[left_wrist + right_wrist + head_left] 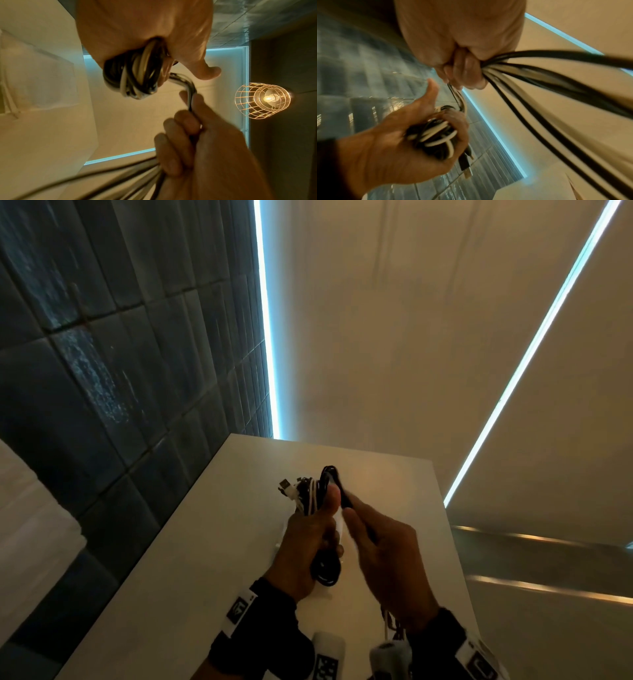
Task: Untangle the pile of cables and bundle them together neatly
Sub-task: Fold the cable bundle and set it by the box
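- Cable bundle (315,494): black and white cables gathered into a coil, held in the air above the white tabletop (219,542), not resting on it. I see a USB plug (465,164) sticking out of the coil in the right wrist view.
- Left hand (301,546): grip clamped around the coil, fingers curled over it, thumb raised and free of the cables.
- Loose strands (556,75): several black and white lengths run from the coil to the other hand; I cannot count them, they are motion-blurred.
- Right hand (387,563): just beside the left; grip closed on the loose strands, fingers curled round them, with 1 black cable (185,83) arching between the 2 hands.
- Surroundings: dark tiled wall (102,354) to the left, light strip (265,320) beside it, caged lamp (262,100) lit in the left wrist view.
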`<state>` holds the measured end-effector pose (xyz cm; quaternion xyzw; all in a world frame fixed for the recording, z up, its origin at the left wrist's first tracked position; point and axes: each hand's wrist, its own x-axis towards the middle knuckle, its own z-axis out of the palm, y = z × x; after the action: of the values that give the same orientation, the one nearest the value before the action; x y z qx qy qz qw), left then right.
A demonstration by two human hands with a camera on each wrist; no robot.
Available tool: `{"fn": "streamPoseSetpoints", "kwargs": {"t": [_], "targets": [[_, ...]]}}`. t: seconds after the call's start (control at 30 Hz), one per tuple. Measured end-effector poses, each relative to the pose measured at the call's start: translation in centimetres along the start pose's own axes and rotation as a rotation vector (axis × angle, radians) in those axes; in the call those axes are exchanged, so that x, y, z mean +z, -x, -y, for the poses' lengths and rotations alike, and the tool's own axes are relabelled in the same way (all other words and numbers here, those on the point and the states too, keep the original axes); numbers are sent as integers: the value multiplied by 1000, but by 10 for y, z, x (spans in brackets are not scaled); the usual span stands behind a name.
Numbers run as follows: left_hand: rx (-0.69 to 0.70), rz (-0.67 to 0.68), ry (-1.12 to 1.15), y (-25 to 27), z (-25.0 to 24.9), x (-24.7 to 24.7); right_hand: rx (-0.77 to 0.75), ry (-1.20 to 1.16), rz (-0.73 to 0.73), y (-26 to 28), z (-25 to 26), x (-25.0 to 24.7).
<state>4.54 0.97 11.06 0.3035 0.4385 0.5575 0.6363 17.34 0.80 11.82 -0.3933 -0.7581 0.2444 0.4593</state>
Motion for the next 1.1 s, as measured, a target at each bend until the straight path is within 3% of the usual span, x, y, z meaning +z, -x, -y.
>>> {"fn": "streamPoseSetpoints", "kwargs": {"t": [0.2, 0.3, 0.4, 0.5, 0.6, 0.67, 0.73, 0.77, 0.83, 0.97, 1.1], "targets": [[-131, -12, 132, -8, -5, 2, -169, 408, 415, 8, -1, 11], [-153, -78, 260, -13, -8, -1, -126, 419, 383, 13, 4, 11], [-128, -165, 385, -16, -20, -3, -5, 140, 297, 18, 8, 8], [-50, -225, 389, -22, -33, -13, 192, -189, 380, 35, -5, 0], [39, -255, 384, -25, -47, -22, 520, -534, 525, 63, -42, -11], [87, -233, 369, -23, -50, -23, 593, -452, 689, 72, -65, -24], [121, -227, 345, -18, -47, -20, 510, -159, 772, 69, -82, -36], [136, -222, 337, -16, -44, -16, 479, -96, 732, 63, -85, -40], [143, -201, 325, -13, -36, -5, 458, -182, 562, 43, -73, -40], [110, -203, 314, -10, -21, 23, 443, -582, 516, 19, -32, -5], [49, -221, 295, -16, -33, 10, 587, -874, 448, 32, -27, 11]]}}
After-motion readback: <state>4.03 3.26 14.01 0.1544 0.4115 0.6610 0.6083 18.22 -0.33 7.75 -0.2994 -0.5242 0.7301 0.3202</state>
